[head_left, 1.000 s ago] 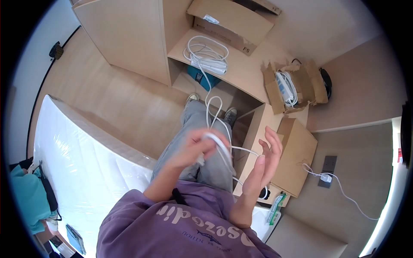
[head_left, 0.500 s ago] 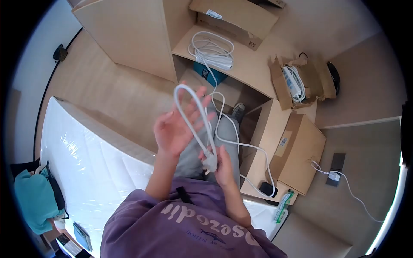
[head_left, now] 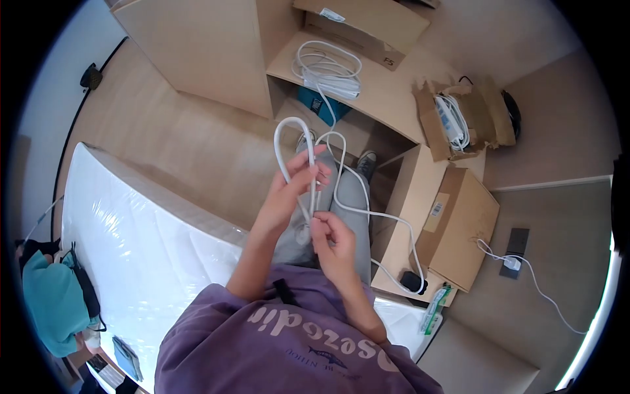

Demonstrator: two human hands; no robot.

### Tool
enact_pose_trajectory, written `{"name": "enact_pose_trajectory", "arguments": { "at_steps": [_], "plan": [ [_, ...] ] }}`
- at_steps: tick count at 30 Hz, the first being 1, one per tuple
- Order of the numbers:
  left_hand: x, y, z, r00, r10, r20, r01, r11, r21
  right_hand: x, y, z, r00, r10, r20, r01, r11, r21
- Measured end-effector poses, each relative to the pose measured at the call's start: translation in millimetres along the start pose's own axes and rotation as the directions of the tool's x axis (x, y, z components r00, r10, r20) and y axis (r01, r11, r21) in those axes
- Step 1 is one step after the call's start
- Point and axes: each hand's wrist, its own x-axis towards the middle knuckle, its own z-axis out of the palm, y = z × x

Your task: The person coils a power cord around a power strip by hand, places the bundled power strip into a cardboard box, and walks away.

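Observation:
A white power cable (head_left: 282, 146) stands up in a loop in front of my lap. My left hand (head_left: 291, 192) is closed around one side of the loop, fingers curled over it. Lower down, my right hand (head_left: 335, 244) pinches the cable beside its pale plug (head_left: 302, 234), which hangs over my grey trousers. More of this cable (head_left: 384, 214) trails off to the right over the wooden surface. Another length runs up to a coiled white cord with a wrapped white block (head_left: 331, 82) on the desk.
A torn cardboard box (head_left: 430, 121) holds a white power strip (head_left: 449, 121). A closed carton (head_left: 462, 230), a black adapter (head_left: 412, 282) and a green-white packet (head_left: 434, 315) lie at right. A plastic-covered mattress (head_left: 144, 243) is at left; a wall socket (head_left: 514, 253) has a plug in it.
My left hand has gone from spread fingers to gripping the loop. My right hand has shifted from cradling the plug to pinching the cable beside it.

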Motion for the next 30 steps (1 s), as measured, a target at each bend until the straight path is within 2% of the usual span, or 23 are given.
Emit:
{"name": "enact_pose_trajectory", "arguments": {
  "at_steps": [2,5,8,9,10,12,13,15,16,18,19,20,22,23,24,26,29,30],
  "plan": [
    [-4.2,6.3,-0.1,0.999,-0.036,-0.013,0.032,0.979,-0.199,-2.2,-0.9,4.6,0.995,0.021,0.095,-0.013,0.996,-0.09],
    [-12.9,9.3,-6.8,1.0,0.003,-0.006,-0.006,0.89,-0.455,-4.3,2.6,13.8,0.977,-0.155,0.149,0.184,0.961,-0.206],
    [-25.3,17.5,-19.6,0.977,0.213,0.026,-0.144,0.742,-0.655,-8.0,6.3,13.2,0.94,-0.287,0.186,0.313,0.94,-0.133],
    [-32.6,25.9,-20.8,0.946,0.313,0.081,-0.152,0.652,-0.743,-9.4,10.0,12.7,0.945,-0.256,0.204,0.29,0.943,-0.162],
    [-39.4,31.7,-22.1,0.906,0.398,0.146,-0.132,0.592,-0.795,-10.0,10.6,12.6,0.923,-0.318,0.217,0.373,0.88,-0.296],
    [-52.4,41.7,-25.6,0.786,0.567,0.247,-0.066,0.474,-0.878,-3.8,5.8,15.5,0.86,-0.434,0.268,0.508,0.679,-0.53],
    [-60.3,48.2,-26.2,0.703,0.644,0.301,0.01,0.414,-0.91,0.4,6.3,16.0,0.846,-0.436,0.309,0.522,0.553,-0.649],
    [-71.8,60.8,-23.3,0.509,0.777,0.371,0.202,0.311,-0.929,13.9,40.6,11.6,0.875,-0.422,0.237,0.474,0.646,-0.598],
    [-70.7,65.2,-21.2,0.353,0.854,0.383,0.308,0.281,-0.909,20.4,54.3,8.2,0.891,-0.41,0.197,0.444,0.688,-0.574],
    [-72.4,78.7,-30.5,0.177,0.868,0.464,0.307,0.399,-0.864,31.1,60.3,0.5,0.917,-0.37,0.147,0.391,0.767,-0.509],
    [-68.4,84.2,-32.3,0.127,0.868,0.481,0.209,0.45,-0.868,37.9,66.4,-5.6,0.923,-0.365,0.12,0.374,0.785,-0.494],
    [-63.2,87.7,-34.1,0.082,0.863,0.498,0.109,0.489,-0.866,42.9,69.2,-10.3,0.931,-0.354,0.091,0.353,0.804,-0.479],
    [-46.5,83.8,-44.5,0.061,0.81,0.583,0.065,0.579,-0.812,53.4,69.0,-17.2,0.956,-0.293,-0.03,0.263,0.893,-0.365],
    [-40.1,81.1,-51.0,0.144,0.775,0.615,0.014,0.62,-0.784,60.2,70.1,-20.4,0.964,-0.253,-0.086,0.217,0.928,-0.302],
    [-22.8,78.2,-53.0,0.149,0.767,0.625,0.031,0.628,-0.778,69.1,68.3,-23.2,0.968,-0.219,-0.125,0.171,0.935,-0.31],
    [0.1,64.2,-66.6,0.352,0.713,0.607,0.101,0.616,-0.781,83.0,59.1,-29.2,0.967,-0.14,-0.211,0.065,0.943,-0.325],
    [21.3,53.7,-88.1,0.739,0.491,0.461,0.05,0.642,-0.765,111.4,41.1,-46.1,0.966,-0.095,-0.239,0.069,0.991,-0.117],
    [30.4,59.5,-89.2,0.798,0.407,0.446,0.028,0.713,-0.701,122.3,31.3,-52.5,0.967,-0.082,-0.242,0.075,0.996,-0.039]
  ]
}}
